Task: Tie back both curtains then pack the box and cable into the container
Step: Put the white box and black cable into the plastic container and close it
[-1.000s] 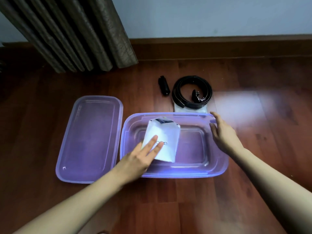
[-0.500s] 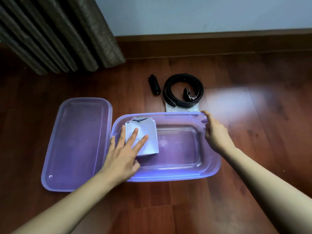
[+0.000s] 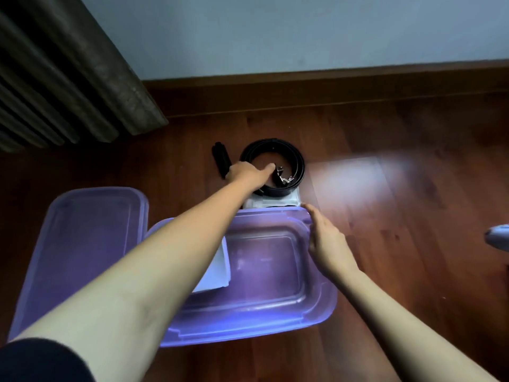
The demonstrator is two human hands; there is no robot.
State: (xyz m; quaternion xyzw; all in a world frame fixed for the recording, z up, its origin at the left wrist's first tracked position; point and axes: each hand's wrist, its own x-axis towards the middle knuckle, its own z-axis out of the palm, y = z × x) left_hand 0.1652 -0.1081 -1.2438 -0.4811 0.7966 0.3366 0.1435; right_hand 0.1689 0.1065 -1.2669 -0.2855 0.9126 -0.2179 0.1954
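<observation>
The clear purple container (image 3: 248, 333) stands open on the wooden floor. The white box (image 3: 217, 271) lies inside at its left end, mostly hidden under my left forearm. Beyond the container's far rim, the black coiled cable (image 3: 292, 158) rests on a white packet (image 3: 275, 201). My left hand (image 3: 248, 175) reaches across the container to the coil's left side, thumb inside the ring and fingers curled over the outside, covering that part. My right hand (image 3: 326, 241) lies with straight fingers against the container's right rim.
The purple lid (image 3: 82, 244) lies flat to the left of the container. A small black object (image 3: 220, 158) sits just left of the cable. A dark curtain (image 3: 68, 78) hangs at the back left. A pale object (image 3: 498, 238) shows at the right edge.
My left hand has let go of the white box, now lying in the container, and has moved forward to the cable. The right hand stays at the rim. The view has tilted closer.
</observation>
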